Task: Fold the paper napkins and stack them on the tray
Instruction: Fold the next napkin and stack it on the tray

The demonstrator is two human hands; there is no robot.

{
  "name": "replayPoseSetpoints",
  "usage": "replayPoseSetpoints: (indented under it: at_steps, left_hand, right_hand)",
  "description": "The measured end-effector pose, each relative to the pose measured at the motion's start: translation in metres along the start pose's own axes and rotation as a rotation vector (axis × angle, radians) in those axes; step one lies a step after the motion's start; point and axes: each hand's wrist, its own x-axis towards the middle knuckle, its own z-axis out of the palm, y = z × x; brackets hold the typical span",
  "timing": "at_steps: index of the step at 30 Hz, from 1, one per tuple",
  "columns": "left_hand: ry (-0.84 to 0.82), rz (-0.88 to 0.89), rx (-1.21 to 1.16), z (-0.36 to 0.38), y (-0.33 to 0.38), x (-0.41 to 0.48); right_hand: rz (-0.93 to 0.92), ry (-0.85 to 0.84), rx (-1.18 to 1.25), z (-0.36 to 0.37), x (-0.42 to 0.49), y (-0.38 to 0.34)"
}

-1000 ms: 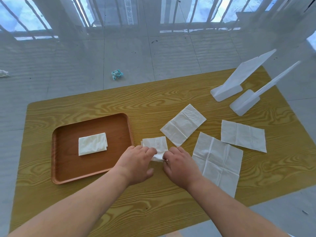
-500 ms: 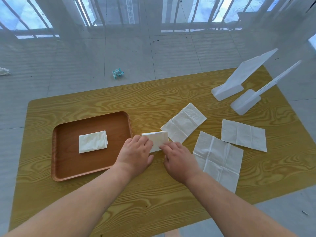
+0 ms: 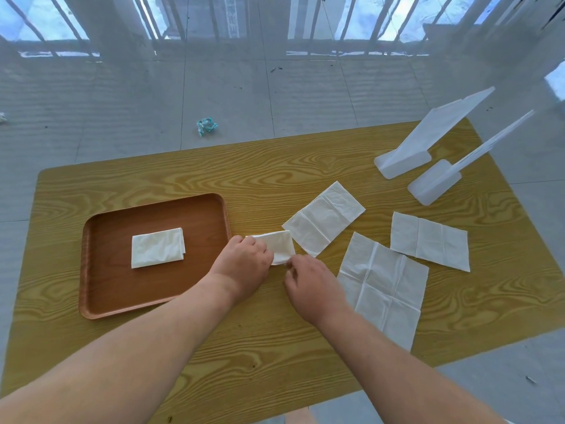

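Left hand (image 3: 244, 264): fingers curled over the left end of the small folded napkin (image 3: 282, 244), gripping it.
Right hand (image 3: 312, 286): fingertips pinched its near right corner.
Small folded napkin: on the table (image 3: 244, 347), just right of the tray (image 3: 201, 215).
Tray: held one stacked napkin (image 3: 157, 247).
Loose napkins (image 3: 382, 286): three, flat, to the right.

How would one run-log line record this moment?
step: folding | tray: one folded napkin | left hand: grips small napkin beside tray | right hand: touches its near corner | table: three flat napkins
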Motion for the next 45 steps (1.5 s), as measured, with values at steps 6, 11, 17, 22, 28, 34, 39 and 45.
replayPoseSetpoints:
  at_steps: [6,11,17,22,28,34,39,45]
  left_hand:
    - [0.381,0.044,-0.127,-0.006,0.005,-0.015]
    - [0.352,-0.087,-0.377,-0.007,-0.004,-0.037]
    - [0.133,-0.897,-1.519,-0.011,-0.045,-0.058]
    - [0.041,-0.953,-1.897,0.012,-0.097,-0.096]
    - [0.118,-1.078,-1.444,0.047,-0.148,-0.140]
    - [0.073,-1.034,-1.024,0.055,-0.178,-0.146]
    - [0.085,-1.100,-0.889,0.047,-0.176,-0.137]
    - [0.200,-0.676,-0.549,0.033,-0.143,-0.122]
  right_hand:
    - [0.666,-0.160,0.946,-0.019,0.020,-0.009]
    - [0.652,-0.200,1.197,-0.025,0.036,-0.021]
    - [0.547,-0.301,1.304,-0.014,0.053,-0.069]
    - [0.497,-0.426,1.132,0.013,0.067,-0.122]
    - [0.226,-0.325,0.413,0.051,0.094,-0.173]
    - [0.118,-0.272,0.155,0.068,0.112,-0.194]
    - [0.070,-0.162,-0.044,0.068,0.112,-0.188]
    - [-0.010,0.201,-0.160,0.036,0.086,-0.116]
